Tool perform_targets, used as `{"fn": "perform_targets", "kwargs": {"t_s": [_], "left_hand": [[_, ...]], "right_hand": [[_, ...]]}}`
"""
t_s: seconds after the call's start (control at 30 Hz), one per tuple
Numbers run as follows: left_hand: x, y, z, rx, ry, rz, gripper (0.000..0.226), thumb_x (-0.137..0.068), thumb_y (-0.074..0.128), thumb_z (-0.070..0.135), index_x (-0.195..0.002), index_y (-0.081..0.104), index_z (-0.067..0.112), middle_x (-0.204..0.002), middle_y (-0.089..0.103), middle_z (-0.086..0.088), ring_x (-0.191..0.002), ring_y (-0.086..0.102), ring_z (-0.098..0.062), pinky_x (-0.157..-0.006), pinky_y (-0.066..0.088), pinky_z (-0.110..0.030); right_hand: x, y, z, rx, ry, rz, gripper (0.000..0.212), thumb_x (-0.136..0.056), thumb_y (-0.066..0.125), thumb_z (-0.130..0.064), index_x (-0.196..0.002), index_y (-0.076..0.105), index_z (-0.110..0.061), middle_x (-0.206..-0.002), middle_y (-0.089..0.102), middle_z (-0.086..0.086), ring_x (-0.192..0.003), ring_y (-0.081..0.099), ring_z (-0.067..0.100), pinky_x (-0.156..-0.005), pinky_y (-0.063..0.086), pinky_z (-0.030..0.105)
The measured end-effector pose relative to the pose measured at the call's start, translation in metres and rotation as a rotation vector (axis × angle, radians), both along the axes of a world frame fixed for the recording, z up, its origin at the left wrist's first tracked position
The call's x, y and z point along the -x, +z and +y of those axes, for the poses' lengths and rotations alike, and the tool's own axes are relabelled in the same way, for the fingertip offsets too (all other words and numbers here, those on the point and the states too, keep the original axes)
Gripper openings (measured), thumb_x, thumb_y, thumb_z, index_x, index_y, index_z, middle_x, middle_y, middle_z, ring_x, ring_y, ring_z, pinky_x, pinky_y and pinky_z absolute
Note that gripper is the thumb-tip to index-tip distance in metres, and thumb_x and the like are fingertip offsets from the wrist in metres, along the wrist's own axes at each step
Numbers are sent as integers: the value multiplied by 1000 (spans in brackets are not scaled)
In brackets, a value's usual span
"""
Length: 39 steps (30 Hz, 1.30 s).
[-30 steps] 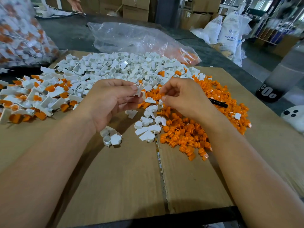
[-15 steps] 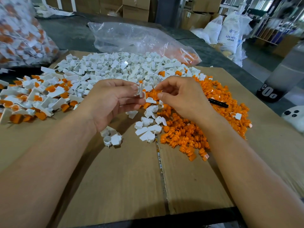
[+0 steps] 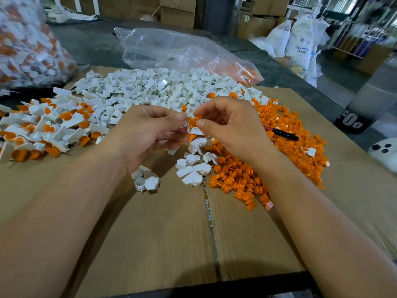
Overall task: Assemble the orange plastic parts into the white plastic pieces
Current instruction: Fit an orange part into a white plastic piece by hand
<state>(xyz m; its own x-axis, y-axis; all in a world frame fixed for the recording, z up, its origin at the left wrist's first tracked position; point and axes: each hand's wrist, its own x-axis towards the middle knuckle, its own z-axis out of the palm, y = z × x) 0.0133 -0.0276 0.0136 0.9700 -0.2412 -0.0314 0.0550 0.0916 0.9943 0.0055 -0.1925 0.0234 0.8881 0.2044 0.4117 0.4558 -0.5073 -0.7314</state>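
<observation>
Where orange parts (image 3: 247,179) heap, black pen (image 3: 284,133) lies.

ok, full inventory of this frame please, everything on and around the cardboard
white plastic pieces: big loose pile, white, back centre of the cardboard; a few strays near the hands
orange plastic parts: big loose pile, orange, right of centre
assembled pieces: pile, white with orange, left
cardboard: one sheet, brown, under all the piles
marker: one, black, on the orange pile
clear bag: one, some orange parts inside, behind the white pile
full bag: one, clear, white and orange pieces, far left back
sacks: several, white, back right
boxes: several, brown, background
left hand: pinches a white piece, centre
right hand: pinches an orange part, facing the left hand
</observation>
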Motion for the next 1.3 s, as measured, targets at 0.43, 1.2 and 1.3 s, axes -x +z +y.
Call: {"fn": "perform_targets", "kwargs": {"t_s": [0.43, 1.2, 1.3], "left_hand": [[0, -1, -1, -5, -7, -38, 23, -59, 66, 17, -80, 67, 8, -68, 71, -3, -62, 69, -13, -53, 53, -18], [-1, -4, -5, -51, 0, -53, 23, -56, 67, 22, -74, 66, 8, -60, 68, -3, -51, 63, -9, -50, 52, -17], [-1, -5, -5, -54, 2, -49, 24, -56, 68, 22, -75, 66, 8, -60, 68, -3, -51, 63, -10, -50, 53, -17]], "right_hand": [[2, 1, 2, 14, 40, 25, 19, -81, 67, -8, -79, 62, -26, -75, 62, -5, -70, 59, 5, -67, 51, 19], [2, 1, 0, 22, 69, 43, 22, -80, 67, -5, -76, 61, -26, -72, 61, -12, -65, 57, -3, -65, 47, 12], [2, 0, 0, 29, 68, 41, 22, -80, 67, -5, -76, 61, -26, -72, 60, -13, -65, 57, -2, -65, 48, 13]]}}
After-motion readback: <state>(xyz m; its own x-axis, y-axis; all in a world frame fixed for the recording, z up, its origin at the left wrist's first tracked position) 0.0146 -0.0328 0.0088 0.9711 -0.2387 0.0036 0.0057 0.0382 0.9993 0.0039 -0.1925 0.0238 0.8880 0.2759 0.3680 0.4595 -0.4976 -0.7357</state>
